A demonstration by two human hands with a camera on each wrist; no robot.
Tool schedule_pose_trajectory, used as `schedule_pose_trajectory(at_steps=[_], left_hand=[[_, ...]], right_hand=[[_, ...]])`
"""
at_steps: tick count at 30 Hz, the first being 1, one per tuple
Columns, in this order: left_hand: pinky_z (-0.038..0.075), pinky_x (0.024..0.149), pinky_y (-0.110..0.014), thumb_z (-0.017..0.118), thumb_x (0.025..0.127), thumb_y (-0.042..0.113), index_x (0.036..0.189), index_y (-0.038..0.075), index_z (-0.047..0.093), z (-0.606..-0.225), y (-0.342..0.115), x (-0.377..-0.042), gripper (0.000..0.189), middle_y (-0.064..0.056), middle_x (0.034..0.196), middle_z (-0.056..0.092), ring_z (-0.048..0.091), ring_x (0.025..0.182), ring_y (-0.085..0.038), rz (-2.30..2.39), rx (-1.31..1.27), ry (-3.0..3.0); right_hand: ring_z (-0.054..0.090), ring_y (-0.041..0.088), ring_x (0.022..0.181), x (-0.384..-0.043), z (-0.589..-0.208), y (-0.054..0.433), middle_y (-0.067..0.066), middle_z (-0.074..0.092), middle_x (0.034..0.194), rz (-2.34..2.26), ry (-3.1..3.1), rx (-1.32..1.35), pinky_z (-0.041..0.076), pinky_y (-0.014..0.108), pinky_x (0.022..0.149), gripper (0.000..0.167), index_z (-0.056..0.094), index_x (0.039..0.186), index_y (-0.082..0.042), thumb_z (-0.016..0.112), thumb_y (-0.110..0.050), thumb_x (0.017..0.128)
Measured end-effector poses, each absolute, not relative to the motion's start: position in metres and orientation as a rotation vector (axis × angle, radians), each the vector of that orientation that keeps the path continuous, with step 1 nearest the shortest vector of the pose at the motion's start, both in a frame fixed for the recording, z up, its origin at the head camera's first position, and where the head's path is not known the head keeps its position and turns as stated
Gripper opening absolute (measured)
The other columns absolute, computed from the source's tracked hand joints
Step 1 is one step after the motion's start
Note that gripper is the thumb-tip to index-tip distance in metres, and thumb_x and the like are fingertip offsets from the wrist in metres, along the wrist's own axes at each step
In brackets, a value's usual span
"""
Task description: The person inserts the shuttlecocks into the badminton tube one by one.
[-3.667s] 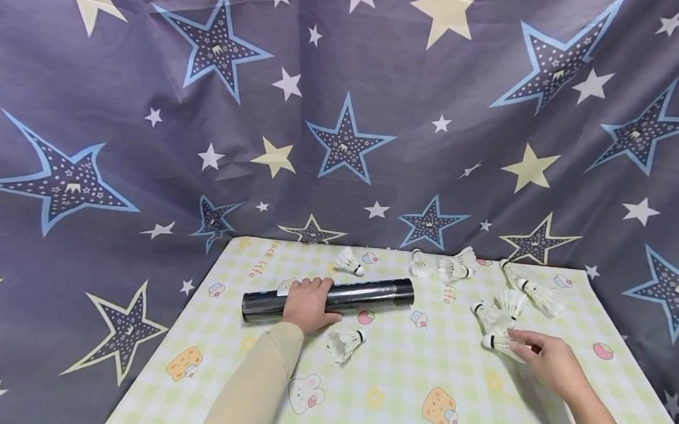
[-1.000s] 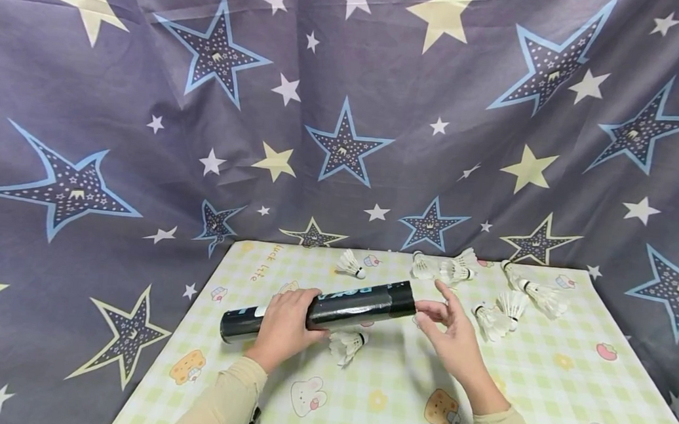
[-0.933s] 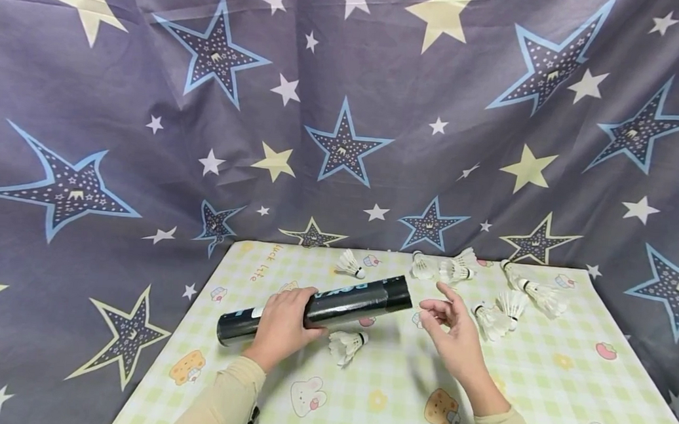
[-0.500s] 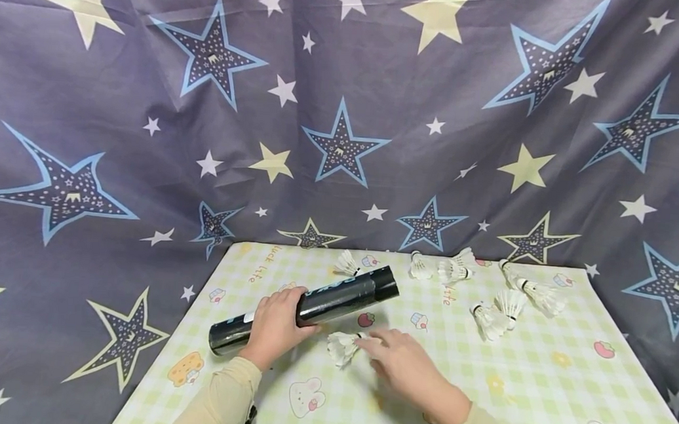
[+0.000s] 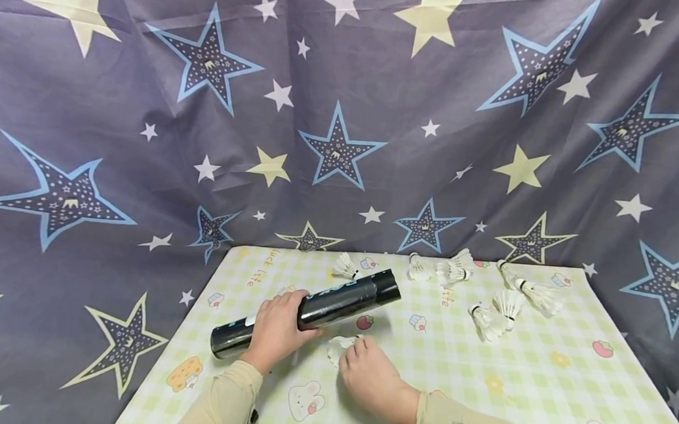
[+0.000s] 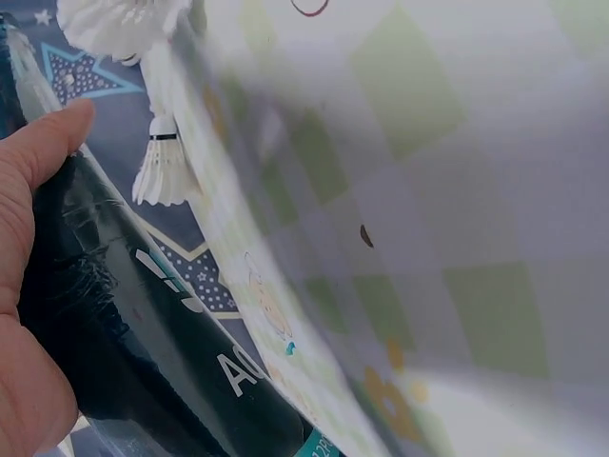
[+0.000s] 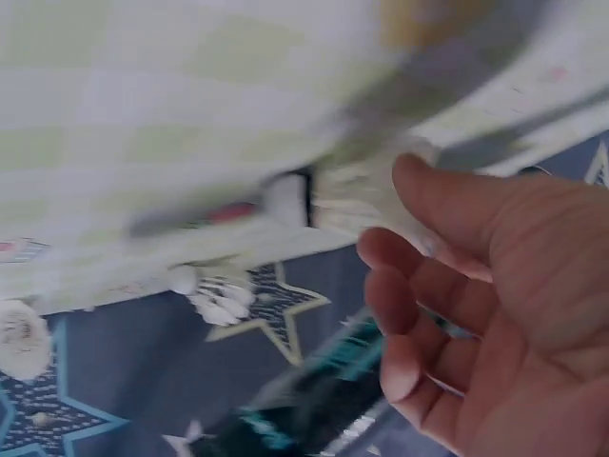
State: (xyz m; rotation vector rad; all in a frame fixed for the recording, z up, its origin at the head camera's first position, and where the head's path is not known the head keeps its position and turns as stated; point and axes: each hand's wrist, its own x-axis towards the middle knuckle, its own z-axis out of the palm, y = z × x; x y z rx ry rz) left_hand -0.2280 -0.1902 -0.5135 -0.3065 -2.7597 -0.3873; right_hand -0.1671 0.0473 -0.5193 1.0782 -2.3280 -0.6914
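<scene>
Head feed first: my right hand (image 5: 372,378) has just swung in from the tube's raised end and is now curled over the near shuttlecock (image 5: 338,348), on the checked tablecloth (image 5: 451,390) just this side of the black shuttlecock tube (image 5: 348,298). Half a second ago those fingers only reached its cork side; now they hide that end. My left hand (image 5: 277,329) grips the tube round its middle, tilted, right-hand end up; it lay flatter 3.7 s ago. The front shuttlecock of the right cluster is gone from its spot; two shuttlecocks (image 5: 488,323) remain there. I judge that one was dealt with and this is the next pick-up.

Left wrist: thumb and fingers wrapped round the tube, firm hold. Back shuttlecock (image 6: 164,171) sits beyond it, not touched.

Right wrist: blurry, but thumb and index straddle the feather skirt, cork pointing away from the palm. I'm logging a pinch; can't tell whether it's lifted yet.
</scene>
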Motion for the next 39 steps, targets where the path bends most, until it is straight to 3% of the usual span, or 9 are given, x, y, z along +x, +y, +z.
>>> schedule_pose_trajectory(at_steps=[3,9,14,18,21,23,25,31,39], left_hand=[[0.052,0.099,-0.052,0.097,0.072,0.055,0.143,0.017,0.061,-0.514,-0.191,-0.227,0.088,-0.008,0.129,0.074,0.069,0.118,-0.031,-0.389,-0.312,-2.763],[0.052,0.099,-0.052,0.097,0.072,0.057,0.144,0.018,0.061,-0.515,-0.194,-0.226,0.089,-0.008,0.133,0.073,0.069,0.120,-0.032,-0.391,-0.290,-2.778],[0.052,0.101,-0.054,0.097,0.072,0.055,0.144,0.018,0.061,-0.516,-0.192,-0.224,0.089,-0.009,0.131,0.073,0.069,0.118,-0.033,-0.412,-0.311,-2.793],[0.052,0.103,-0.054,0.098,0.071,0.053,0.142,0.017,0.062,-0.518,-0.189,-0.223,0.087,-0.008,0.129,0.074,0.070,0.119,-0.031,-0.414,-0.371,-2.796],[0.052,0.105,-0.053,0.099,0.071,0.052,0.140,0.017,0.063,-0.521,-0.185,-0.223,0.086,-0.007,0.129,0.075,0.070,0.118,-0.030,-0.409,-0.419,-2.800],[0.052,0.106,-0.053,0.099,0.071,0.052,0.140,0.016,0.063,-0.522,-0.182,-0.223,0.085,-0.007,0.129,0.075,0.070,0.118,-0.030,-0.403,-0.443,-2.804],[0.051,0.106,-0.054,0.099,0.071,0.051,0.140,0.016,0.064,-0.523,-0.178,-0.222,0.085,-0.008,0.129,0.074,0.070,0.117,-0.031,-0.406,-0.460,-2.803],[0.052,0.105,-0.056,0.098,0.072,0.053,0.141,0.015,0.064,-0.524,-0.170,-0.216,0.086,-0.008,0.129,0.074,0.070,0.116,-0.031,-0.375,-0.506,-2.809],[0.052,0.107,-0.054,0.097,0.074,0.053,0.141,0.015,0.063,-0.524,-0.165,-0.211,0.084,-0.007,0.128,0.074,0.069,0.117,-0.029,-0.371,-0.509,-2.814]], right_hand=[[0.064,0.018,0.093,-0.176,-0.526,0.062,-0.001,0.077,0.102,-0.673,-2.424,1.054,0.055,0.034,0.090,0.024,0.079,0.110,-0.018,0.070,-0.034,0.095],[0.068,0.022,0.086,-0.206,-0.529,0.131,0.002,0.079,0.096,-0.244,-2.626,0.789,0.060,0.037,0.076,0.018,0.080,0.101,-0.013,0.081,-0.016,0.083],[0.077,0.029,0.087,-0.227,-0.518,0.207,0.012,0.083,0.103,0.691,-2.829,0.263,0.064,0.048,0.078,0.019,0.082,0.111,-0.008,0.070,-0.018,0.100],[0.072,0.012,0.086,-0.233,-0.507,0.250,0.001,0.083,0.100,1.545,-2.672,-0.192,0.062,0.033,0.080,0.037,0.079,0.122,-0.004,0.068,-0.035,0.106],[0.064,0.001,0.076,-0.231,-0.502,0.264,-0.013,0.080,0.087,2.105,-2.344,-0.385,0.056,0.019,0.067,0.027,0.083,0.111,-0.013,0.069,-0.036,0.106],[0.062,-0.002,0.071,-0.228,-0.502,0.263,-0.017,0.078,0.082,2.368,-2.140,-0.417,0.055,0.016,0.063,0.018,0.082,0.102,-0.022,0.067,-0.031,0.107],[0.060,-0.003,0.068,-0.226,-0.503,0.255,-0.016,0.077,0.081,2.513,-2.026,-0.390,0.053,0.014,0.060,0.022,0.081,0.092,-0.026,0.066,-0.026,0.108],[0.060,-0.001,0.068,-0.220,-0.510,0.214,-0.013,0.079,0.083,2.605,-2.057,-0.282,0.054,0.014,0.061,0.020,0.080,0.095,-0.025,0.066,-0.018,0.107],[0.057,0.005,0.070,-0.214,-0.513,0.184,-0.008,0.066,0.078,2.448,-2.333,-0.056,0.052,0.020,0.064,0.020,0.075,0.107,-0.002,0.066,-0.020,0.108]])
